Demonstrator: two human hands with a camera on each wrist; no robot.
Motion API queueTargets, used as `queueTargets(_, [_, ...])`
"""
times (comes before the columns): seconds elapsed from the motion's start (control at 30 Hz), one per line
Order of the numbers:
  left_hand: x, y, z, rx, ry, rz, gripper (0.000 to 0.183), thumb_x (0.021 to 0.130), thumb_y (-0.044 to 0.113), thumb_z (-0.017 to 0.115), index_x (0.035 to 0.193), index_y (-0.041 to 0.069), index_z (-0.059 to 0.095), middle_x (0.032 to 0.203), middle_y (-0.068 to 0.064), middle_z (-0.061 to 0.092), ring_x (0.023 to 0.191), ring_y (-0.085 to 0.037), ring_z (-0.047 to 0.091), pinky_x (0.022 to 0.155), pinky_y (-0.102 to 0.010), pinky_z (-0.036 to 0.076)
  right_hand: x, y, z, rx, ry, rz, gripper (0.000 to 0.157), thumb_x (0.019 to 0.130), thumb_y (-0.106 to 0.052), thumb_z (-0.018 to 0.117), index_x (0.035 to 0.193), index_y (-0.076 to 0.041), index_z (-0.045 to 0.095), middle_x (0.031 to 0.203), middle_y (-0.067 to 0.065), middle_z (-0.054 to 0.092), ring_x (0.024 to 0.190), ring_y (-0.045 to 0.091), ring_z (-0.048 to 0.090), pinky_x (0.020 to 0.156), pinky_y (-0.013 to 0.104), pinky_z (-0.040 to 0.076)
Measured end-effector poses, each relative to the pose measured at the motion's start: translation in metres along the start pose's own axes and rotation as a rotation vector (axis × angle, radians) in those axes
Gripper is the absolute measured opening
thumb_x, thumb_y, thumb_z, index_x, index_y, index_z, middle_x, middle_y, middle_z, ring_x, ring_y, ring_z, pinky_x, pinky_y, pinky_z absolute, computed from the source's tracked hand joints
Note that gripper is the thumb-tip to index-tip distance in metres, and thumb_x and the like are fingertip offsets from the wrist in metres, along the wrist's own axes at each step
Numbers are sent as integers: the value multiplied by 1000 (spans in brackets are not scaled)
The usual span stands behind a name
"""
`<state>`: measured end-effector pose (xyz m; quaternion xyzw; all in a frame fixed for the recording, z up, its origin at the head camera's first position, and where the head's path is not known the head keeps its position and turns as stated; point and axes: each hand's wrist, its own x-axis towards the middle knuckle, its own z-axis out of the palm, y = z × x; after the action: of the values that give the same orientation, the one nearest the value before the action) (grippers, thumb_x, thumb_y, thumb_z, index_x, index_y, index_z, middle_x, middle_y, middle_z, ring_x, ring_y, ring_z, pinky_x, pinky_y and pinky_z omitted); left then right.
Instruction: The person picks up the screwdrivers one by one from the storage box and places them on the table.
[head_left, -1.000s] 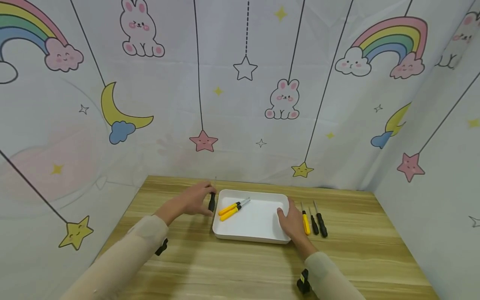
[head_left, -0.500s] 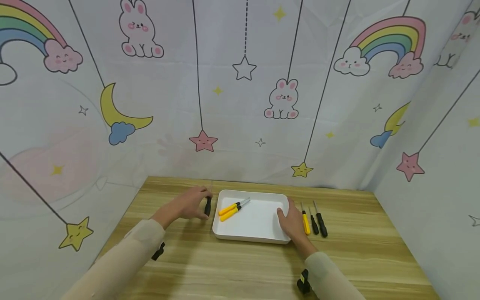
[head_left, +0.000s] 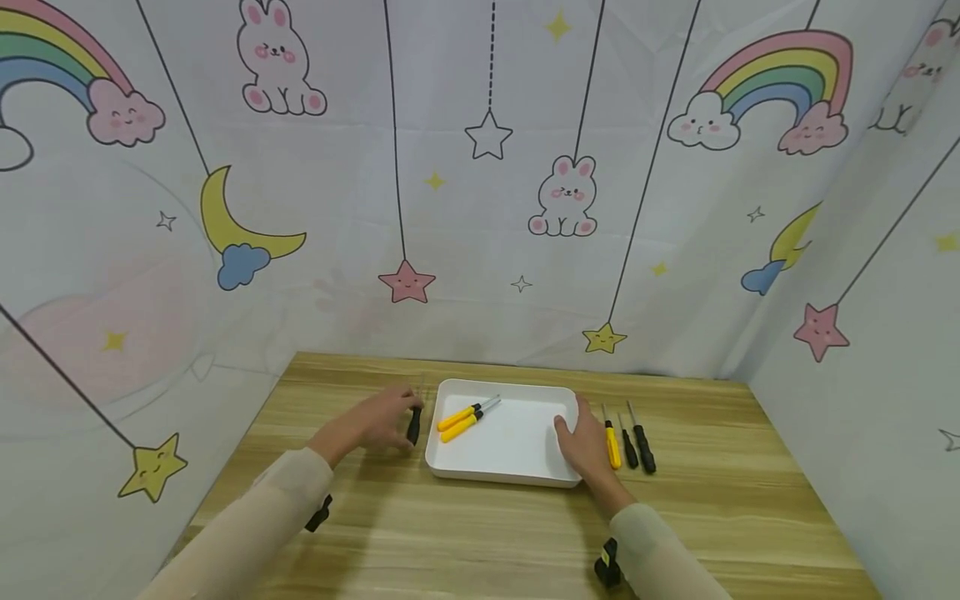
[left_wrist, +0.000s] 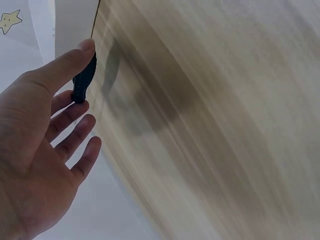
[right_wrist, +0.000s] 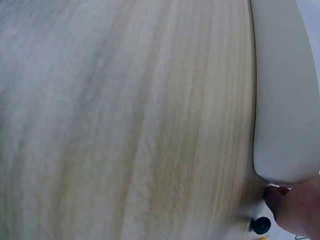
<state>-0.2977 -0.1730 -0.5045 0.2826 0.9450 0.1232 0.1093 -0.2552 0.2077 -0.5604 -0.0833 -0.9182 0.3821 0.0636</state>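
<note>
A black-handled screwdriver [head_left: 414,426] is pinched by my left hand [head_left: 375,423], just left of the white tray [head_left: 525,437]. In the left wrist view, thumb and index finger meet at the black handle [left_wrist: 85,82], whose shadow falls on the wood beside it; the remaining fingers are spread. My right hand [head_left: 585,443] grips the tray's right wall, thumb over the rim inside and fingers outside. Inside the tray, at its left, lie two yellow-handled screwdrivers, one [head_left: 456,418] behind the other [head_left: 457,431]. The right wrist view shows only part of that hand [right_wrist: 302,210] at the tray's corner.
Right of the tray, a yellow-handled screwdriver [head_left: 612,447], a small black one [head_left: 628,452] and a larger black one [head_left: 642,450] lie side by side on the wooden table [head_left: 480,533]. A printed curtain [head_left: 480,217] stands behind the table.
My left hand has moved slightly left and nearer to me with the black-handled screwdriver, away from the tray's left edge. The right hand and the tray have stayed in place.
</note>
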Motion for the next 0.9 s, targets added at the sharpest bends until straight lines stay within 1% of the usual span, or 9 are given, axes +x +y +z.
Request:
queueTargets(0.13, [2,-3,8,-3,-17,5,75,84,31,92,145,3,60,148,-22,53,138,-42,49,114,-59,44,-1,-1,-1,5,9,-17,69,106,-24,59,162,5,31,157,35,44,143,52,45,119,64,36])
queueTargets(0.23, [1,-4,11,-2,-25,2,74,85,32,91,145,4,60,147,-20,54,136,-41,49,112,-58,46,-2,-3,-2,10,8,-13,69,106,-23,59,162,5,31,157,35,43,144,53,44,118,64,37])
queueTargets(0.37, [0,-3,12,-1,-32,4,73,86,33,90,146,4,59,146,-18,55,135,-41,50,111,-57,46,-3,-3,-2,7,6,-8,69,106,-23,59,162,5,31,158,34,43,144,52,44,118,64,37])
queueTargets(0.6, [3,-4,13,5,-46,10,73,87,32,90,147,4,59,149,-19,54,139,-43,48,113,-59,44,-1,-1,-2,4,22,-42,67,106,-22,59,162,5,32,157,33,45,143,51,46,118,63,39])
queueTargets(0.9, [4,-2,12,11,-87,-25,72,88,33,88,149,7,59,150,-17,53,136,-41,48,111,-57,47,-1,1,-1,1,25,-45,67,106,-21,60,161,5,33,157,34,45,143,51,46,118,63,39])
